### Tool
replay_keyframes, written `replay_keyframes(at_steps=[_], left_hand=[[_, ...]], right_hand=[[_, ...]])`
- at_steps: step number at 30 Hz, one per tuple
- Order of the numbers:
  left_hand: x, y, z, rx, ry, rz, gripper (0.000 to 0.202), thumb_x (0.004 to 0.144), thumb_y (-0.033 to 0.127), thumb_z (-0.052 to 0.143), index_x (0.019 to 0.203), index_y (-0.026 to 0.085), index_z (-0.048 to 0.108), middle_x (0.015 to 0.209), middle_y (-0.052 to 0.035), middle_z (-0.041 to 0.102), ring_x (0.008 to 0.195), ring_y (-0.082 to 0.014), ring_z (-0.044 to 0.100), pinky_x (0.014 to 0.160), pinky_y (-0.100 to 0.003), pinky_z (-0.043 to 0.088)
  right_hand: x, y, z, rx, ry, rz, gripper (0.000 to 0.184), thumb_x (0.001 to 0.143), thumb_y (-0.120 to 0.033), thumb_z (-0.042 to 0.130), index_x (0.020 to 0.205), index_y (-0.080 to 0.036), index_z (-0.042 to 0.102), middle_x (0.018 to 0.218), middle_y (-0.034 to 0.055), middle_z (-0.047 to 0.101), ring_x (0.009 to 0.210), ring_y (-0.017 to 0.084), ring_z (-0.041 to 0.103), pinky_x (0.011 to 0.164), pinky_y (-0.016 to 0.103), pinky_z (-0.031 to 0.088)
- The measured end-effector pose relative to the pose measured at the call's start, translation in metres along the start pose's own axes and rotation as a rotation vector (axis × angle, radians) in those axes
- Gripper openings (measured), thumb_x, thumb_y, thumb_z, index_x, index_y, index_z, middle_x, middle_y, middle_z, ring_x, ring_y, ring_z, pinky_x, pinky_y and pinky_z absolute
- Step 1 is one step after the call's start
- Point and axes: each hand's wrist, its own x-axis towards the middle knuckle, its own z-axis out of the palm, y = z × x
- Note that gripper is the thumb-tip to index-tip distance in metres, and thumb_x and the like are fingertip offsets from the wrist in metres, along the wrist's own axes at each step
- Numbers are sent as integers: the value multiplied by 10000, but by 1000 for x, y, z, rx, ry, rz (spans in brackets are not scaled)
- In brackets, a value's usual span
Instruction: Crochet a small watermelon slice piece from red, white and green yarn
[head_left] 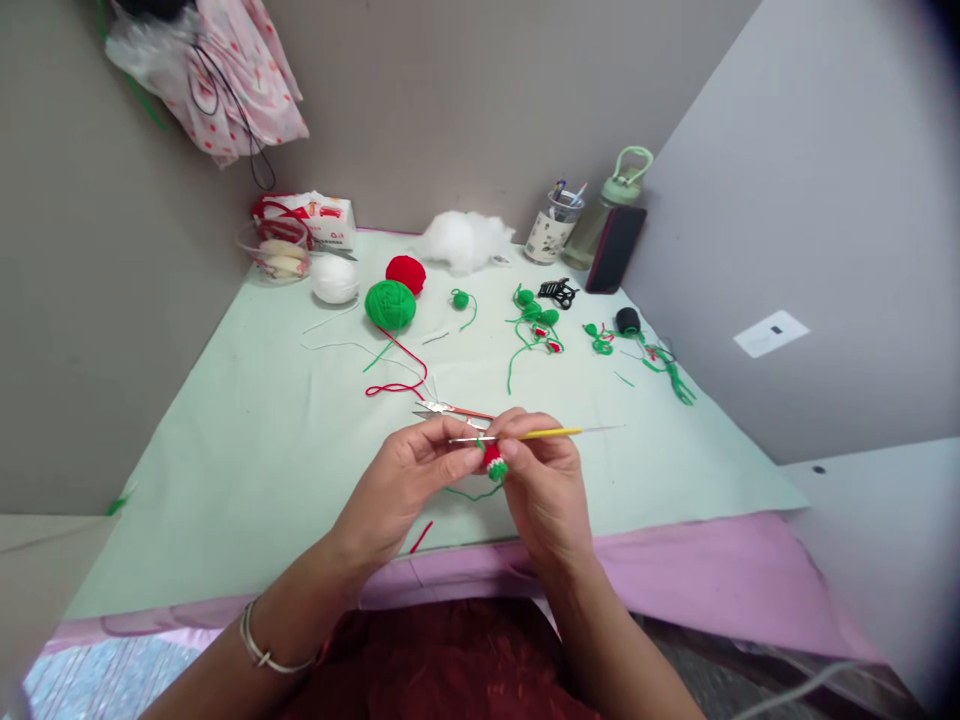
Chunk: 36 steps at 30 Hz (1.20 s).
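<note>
My left hand [420, 470] pinches the left side of a small crocheted piece [495, 462] in red, white and green. In my right hand [544, 475] is a crochet hook with a yellow handle [551, 433], held level, its metal tip pointing left over the top of the piece. The right thumb also touches the piece's right side. A green yarn tail [472, 495] hangs below it onto the table. Just beyond my fingers lie scissors with orange handles [442, 407], partly hidden by the hands. Whether the hook tip sits in a stitch I cannot tell.
Green yarn [390, 305], red yarn [406, 272] and white yarn balls [334, 278] stand at the back left. White stuffing [465, 241] lies at the back. Several small green crocheted pieces [536, 312], a black claw clip [559, 292], a bottle [600, 225] and a phone [616, 250] are to the right.
</note>
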Motion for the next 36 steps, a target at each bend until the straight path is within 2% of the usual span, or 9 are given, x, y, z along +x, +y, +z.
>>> replay_keyframes(at_steps=[2,5,7,11,15,19,22,29,36], left_hand=[[0,5,-2,150,9,67,71,866,259,775,868,205,728,900,-10,701,873,-161,648,845,-288,515],[-1,15,-4,481,86,277,79,822,157,740,793,211,689,857,-7,672,864,-174,632,854,-304,492],[-2,18,-6,601,116,367,96,817,136,728,790,216,683,852,-6,666,850,-172,624,852,-306,485],[-3,13,-9,441,91,268,83,874,185,719,843,224,654,884,10,655,892,-157,638,861,-277,494],[-3,6,-7,294,72,204,71,903,195,724,880,223,662,916,20,672,931,-145,643,881,-255,490],[-2,5,-7,169,37,133,71,906,249,762,902,212,702,936,12,700,892,-140,652,856,-254,508],[-2,5,-8,95,50,99,104,914,290,771,887,205,717,921,4,715,896,-147,673,880,-263,525],[1,2,-4,79,100,106,119,861,284,821,902,210,738,978,-29,768,999,-205,713,940,-316,547],[1,-1,0,108,107,116,137,868,298,799,895,185,727,1027,-52,761,1019,-205,687,953,-323,530]], right_hand=[[0,-1,1,42,-14,58,129,727,-258,933,765,-262,809,736,-25,699,686,109,616,660,227,508],[-1,0,2,103,-35,199,163,716,-291,946,762,-261,792,726,-25,697,672,112,610,632,220,496],[-1,2,2,121,-39,261,188,714,-318,952,770,-259,782,737,-24,696,666,110,602,615,213,481],[-1,4,4,92,-14,215,210,700,-335,960,768,-253,778,759,-22,699,701,115,607,695,241,517],[0,3,4,62,-47,164,232,683,-343,968,822,-255,805,807,-11,728,735,125,628,735,262,534],[2,2,1,156,-75,261,178,720,-274,945,784,-252,780,783,-27,727,675,92,615,662,210,512],[3,4,-1,242,-53,365,246,695,-306,969,767,-245,742,791,-26,721,656,88,598,614,195,511],[2,9,-4,290,5,421,291,689,-325,983,804,-247,727,825,-29,756,655,79,642,658,184,568],[0,11,-3,241,46,353,267,688,-295,978,799,-263,737,839,-33,783,769,111,716,752,209,589]])
